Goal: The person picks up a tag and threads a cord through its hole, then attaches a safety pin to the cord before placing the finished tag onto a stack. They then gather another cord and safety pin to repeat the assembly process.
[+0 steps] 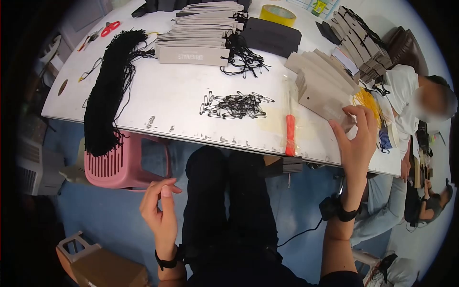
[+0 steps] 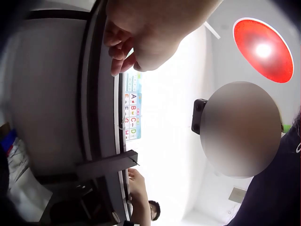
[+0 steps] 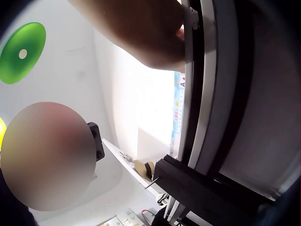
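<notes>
At the right of the table, a fanned stack of grey hang tags, each long with a small hole at one end, lies within reach of my right hand. Its thumb and bent fingers sit on either side of the near end of the top tag and hold it there. My left hand hangs in front of the table edge with nothing in it, fingers loosely bent. Between the hands, on the white table, is a pile of small black safety pins.
A red-handled screwdriver lies by the front edge. Grey tags with black cords stand in a row at the back. Black cords drape over the left edge, above a pink stool. Yellow tape and another person are farther off.
</notes>
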`<act>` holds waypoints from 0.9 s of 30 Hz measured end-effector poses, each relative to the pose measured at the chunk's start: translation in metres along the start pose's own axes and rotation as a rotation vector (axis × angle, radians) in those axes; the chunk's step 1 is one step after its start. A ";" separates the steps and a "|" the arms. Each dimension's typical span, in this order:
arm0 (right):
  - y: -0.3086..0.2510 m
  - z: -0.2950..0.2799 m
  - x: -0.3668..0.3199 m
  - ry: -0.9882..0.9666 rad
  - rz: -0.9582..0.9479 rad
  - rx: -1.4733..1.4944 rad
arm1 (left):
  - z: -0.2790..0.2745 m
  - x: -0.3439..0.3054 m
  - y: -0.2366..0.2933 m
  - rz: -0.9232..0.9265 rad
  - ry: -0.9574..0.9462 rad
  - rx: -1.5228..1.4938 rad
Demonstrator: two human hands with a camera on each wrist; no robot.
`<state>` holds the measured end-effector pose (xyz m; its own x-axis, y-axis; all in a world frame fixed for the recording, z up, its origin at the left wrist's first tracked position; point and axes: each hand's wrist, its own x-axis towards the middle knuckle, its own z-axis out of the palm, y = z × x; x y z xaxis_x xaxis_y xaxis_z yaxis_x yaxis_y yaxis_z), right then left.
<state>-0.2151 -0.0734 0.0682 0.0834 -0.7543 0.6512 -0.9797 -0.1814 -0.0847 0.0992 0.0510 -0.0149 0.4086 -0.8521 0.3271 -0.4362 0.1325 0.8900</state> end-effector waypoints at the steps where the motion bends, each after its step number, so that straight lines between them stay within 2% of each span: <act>1: 0.000 -0.001 0.000 0.035 -0.032 -0.038 | 0.000 0.000 -0.001 -0.001 -0.004 -0.004; 8: 0.003 -0.001 -0.007 0.094 -0.061 -0.040 | 0.003 0.000 0.001 -0.055 -0.061 -0.025; 9: 0.003 -0.002 -0.007 0.110 -0.109 -0.062 | 0.004 0.000 0.001 -0.080 -0.076 -0.039; 14: 0.005 -0.003 -0.010 0.174 -0.201 -0.112 | 0.007 0.000 0.002 -0.054 -0.155 0.007; 20: 0.008 -0.003 -0.014 0.168 -0.203 -0.021 | 0.009 0.001 0.005 -0.058 -0.269 0.040; 21: 0.009 -0.003 -0.014 0.166 -0.202 -0.021 | 0.009 0.001 0.005 -0.044 -0.284 0.033; 23: 0.011 -0.004 -0.013 0.020 -0.019 0.243 | 0.010 0.001 0.005 -0.051 -0.298 0.036; 27: 0.017 -0.011 -0.005 0.015 -0.008 0.335 | 0.009 0.001 0.003 -0.046 -0.325 0.043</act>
<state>-0.2345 -0.0655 0.0721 0.0858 -0.7428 0.6640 -0.8646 -0.3867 -0.3209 0.0907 0.0463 -0.0148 0.1548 -0.9745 0.1627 -0.4591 0.0749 0.8852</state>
